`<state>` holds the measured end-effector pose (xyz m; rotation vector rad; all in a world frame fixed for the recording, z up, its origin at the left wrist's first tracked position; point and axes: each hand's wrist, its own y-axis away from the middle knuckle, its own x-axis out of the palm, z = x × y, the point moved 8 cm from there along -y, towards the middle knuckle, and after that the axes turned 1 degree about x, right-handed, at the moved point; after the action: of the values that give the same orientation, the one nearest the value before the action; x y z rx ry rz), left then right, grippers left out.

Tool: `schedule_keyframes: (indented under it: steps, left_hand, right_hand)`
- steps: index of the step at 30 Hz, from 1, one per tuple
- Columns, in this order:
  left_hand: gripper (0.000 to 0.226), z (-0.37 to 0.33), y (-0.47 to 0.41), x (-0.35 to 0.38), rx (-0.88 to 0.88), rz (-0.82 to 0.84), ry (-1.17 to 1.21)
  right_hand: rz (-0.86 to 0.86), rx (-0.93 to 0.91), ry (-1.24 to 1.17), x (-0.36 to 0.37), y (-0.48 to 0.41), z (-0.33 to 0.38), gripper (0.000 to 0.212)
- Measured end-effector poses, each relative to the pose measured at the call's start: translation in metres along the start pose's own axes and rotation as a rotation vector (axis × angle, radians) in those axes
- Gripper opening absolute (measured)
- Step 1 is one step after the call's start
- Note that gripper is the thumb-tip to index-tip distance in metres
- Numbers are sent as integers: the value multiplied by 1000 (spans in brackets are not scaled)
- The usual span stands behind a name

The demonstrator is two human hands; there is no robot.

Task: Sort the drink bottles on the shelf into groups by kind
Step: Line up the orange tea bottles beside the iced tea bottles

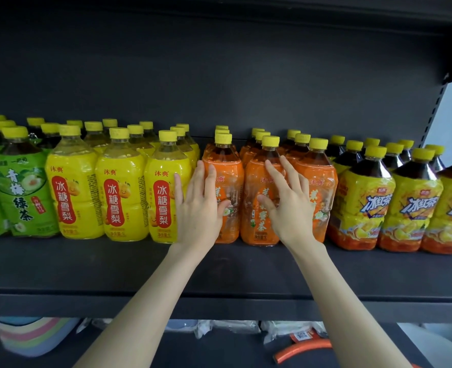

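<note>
Both hands are lying flat against the fronts of the orange bottles (258, 231), which are standing in the middle of the shelf (219, 274). The left hand (201, 208) is pressing on the leftmost front bottle and the right hand (291, 208) on the two to its right. The fingers (199, 176) are straight and spread wide, holding nothing (neither thumb is wrapping round a bottle).

The bottles are looking sorted already: green bottles (20, 197) at the far left, yellow bottles (73, 197) next, then the orange ones, then the dark tea bottles (365, 200) on the right. So this is probably a squaring-up push.

The risk is sitting in that flat-handed contact. The palms are meeting the bottles around mid-height, so a hard shove could be tipping the front ones back into the rows behind. The left little finger is lying just beside the nearest yellow bottle, and a sideways nudge could be dragging that one out of line. The wrapped labels may also be slippery under bare palms.

Room is tight: neighbouring groups are standing close on both sides, so the orange group is only free to go back or forward. Below, a lower shelf (193, 346) is carrying a pastel stack (34, 337), plastic packets (233, 326) and an orange hose (307, 350), none of them in the way.
</note>
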<state>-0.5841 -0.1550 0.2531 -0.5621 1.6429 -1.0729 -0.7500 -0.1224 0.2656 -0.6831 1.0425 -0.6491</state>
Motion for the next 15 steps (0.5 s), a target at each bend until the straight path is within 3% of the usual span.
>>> schedule_keyframes:
  steps: [8,11,15]
  left_hand:
    - [77,0,-4,-12,33,93,-76]
    - [62,3,-9,-31,4,175,2]
    - [32,20,-16,-65,-52,257,289]
  right_hand:
    - [100,51,46,-6,-4,9,63]
    - [155,53,79,-16,-12,14,56]
    - [116,62,14,-44,-19,37,33]
